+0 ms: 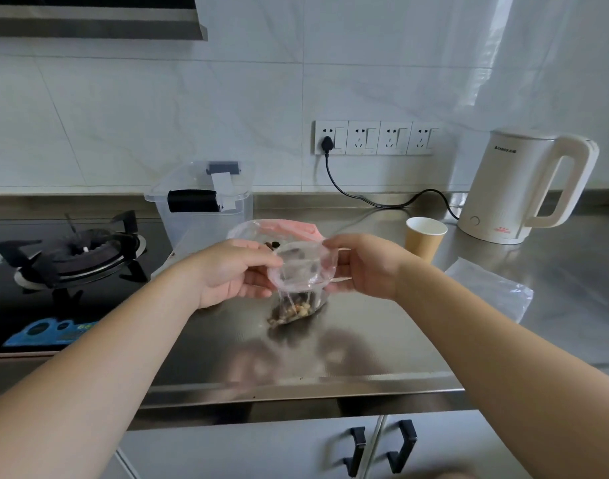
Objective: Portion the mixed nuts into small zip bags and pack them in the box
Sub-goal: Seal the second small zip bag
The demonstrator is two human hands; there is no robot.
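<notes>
Both hands hold one small zip bag [304, 271] above the steel table [330, 347], so the step in hand looks like finishing a portion: the left hand [234, 271] pinches the left edge of the bag's mouth and the right hand [361, 264] pinches the right edge, each grip clenched on the thin film, the mouth stretched into an open oval between them. The mixed nuts [292, 311] sit in the bottom of the bag, a lumpy tan and dark heap that pulls the clear plastic into taut creases; the bag's base seems to hang just at the table, though I cannot tell whether it touches. The next move, I judge, calls for bringing the two lips of the mouth flat together and running the fingers along the zip strip so it seals without trapping air or a nut. Then the bag goes to the box [206, 202], a clear rigid plastic tub with black latches, standing open just behind the left hand. Behind the small bag lies a larger bag [282, 229] of limp film with a pink top band, a few dark nuts showing inside. A ribbed-looking brown paper cup [424, 240] stands near the right hand, and flat spare bags [493, 288] lie on the brushed, reflective metal to the right.
</notes>
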